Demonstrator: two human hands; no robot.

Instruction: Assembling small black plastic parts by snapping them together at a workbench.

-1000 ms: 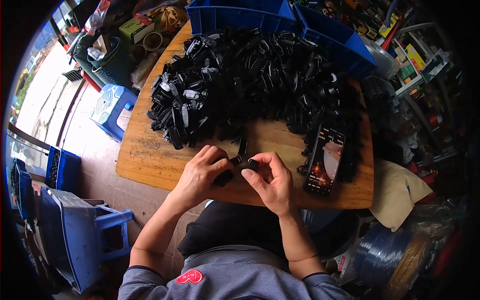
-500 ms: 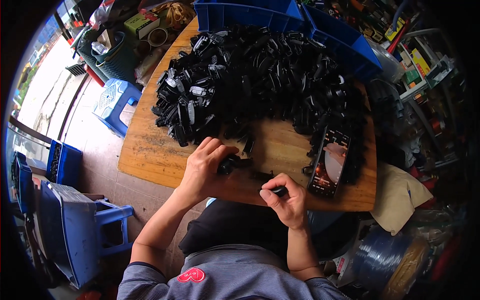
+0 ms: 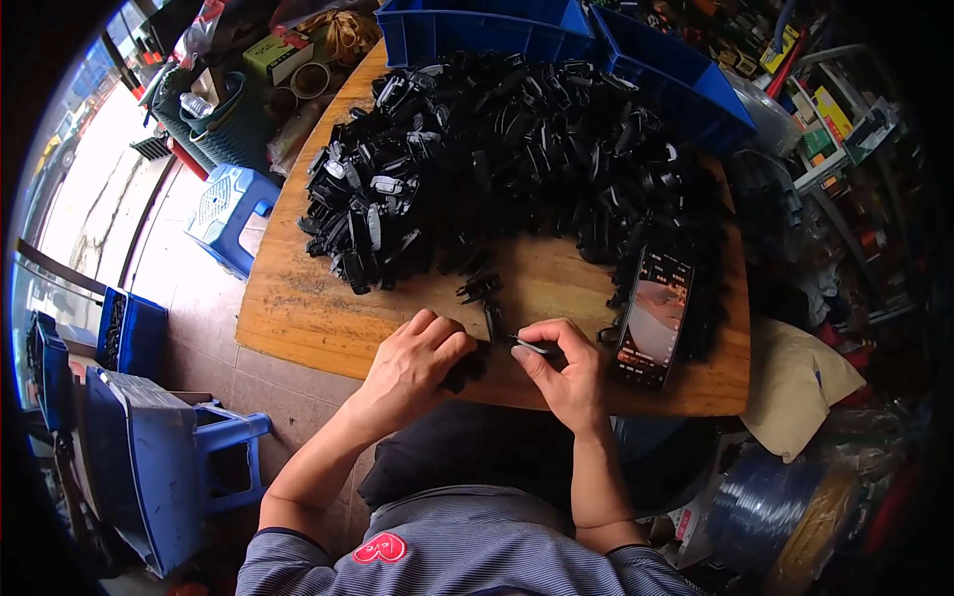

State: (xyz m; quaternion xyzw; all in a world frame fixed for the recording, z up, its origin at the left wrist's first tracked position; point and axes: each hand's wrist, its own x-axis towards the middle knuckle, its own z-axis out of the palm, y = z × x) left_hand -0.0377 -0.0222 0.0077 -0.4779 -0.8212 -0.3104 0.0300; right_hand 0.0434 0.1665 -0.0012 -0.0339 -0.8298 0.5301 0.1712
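Observation:
Near the front edge of the wooden table (image 3: 298,308), my left hand (image 3: 415,360) curls around a small black plastic part (image 3: 464,373), mostly hidden under the fingers. My right hand (image 3: 568,375) pinches a thin dark piece (image 3: 538,348) between thumb and fingertips, just right of the left hand and apart from it. What exactly this piece is I cannot make out. Beyond the hands spreads a big heap of black plastic clip-like parts (image 3: 527,139), a few with greyish shiny faces. Two loose black parts (image 3: 481,288) lie between the heap and my hands.
A lit phone (image 3: 655,320) lies at the table's right side, against the heap. Two blue bins (image 3: 487,38) border the far edge. Blue stools (image 3: 231,214) stand to the left; a beige cloth (image 3: 800,382) and a spool of clear line (image 3: 760,517) sit to the right.
My left hand has come closer to me and slightly right, its fingers lower over the part. My right hand has risen a little. The phone's screen picture differs.

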